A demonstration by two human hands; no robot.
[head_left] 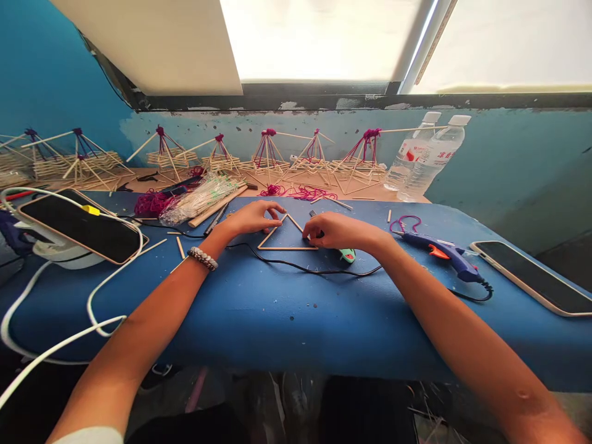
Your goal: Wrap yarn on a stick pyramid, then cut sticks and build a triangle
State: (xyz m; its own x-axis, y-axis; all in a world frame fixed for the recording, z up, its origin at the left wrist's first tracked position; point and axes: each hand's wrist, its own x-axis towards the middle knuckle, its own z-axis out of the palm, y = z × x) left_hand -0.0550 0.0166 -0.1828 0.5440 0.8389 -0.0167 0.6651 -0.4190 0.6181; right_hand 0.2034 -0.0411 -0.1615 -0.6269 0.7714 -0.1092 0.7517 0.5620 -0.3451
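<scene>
My left hand (pixel 252 217) pinches the upper left side of a flat triangle of thin wooden sticks (pixel 287 248) lying on the blue tabletop. My right hand (pixel 333 231) is at the triangle's right corner, closed around a small mint-green and black hot glue gun (pixel 346 254). Its body is mostly hidden by my fingers. A black cord (pixel 296 267) runs from the glue gun across the table in front of the triangle. A beaded bracelet (pixel 202 258) circles my left wrist.
Stick frames bound with purple and magenta yarn (pixel 268 154) stand along the back. Two water bottles (pixel 428 157) stand at the right. A blue glue gun with an orange trigger (pixel 444 250) and a phone (pixel 531 277) lie right; another phone (pixel 81 226) and white cable lie left.
</scene>
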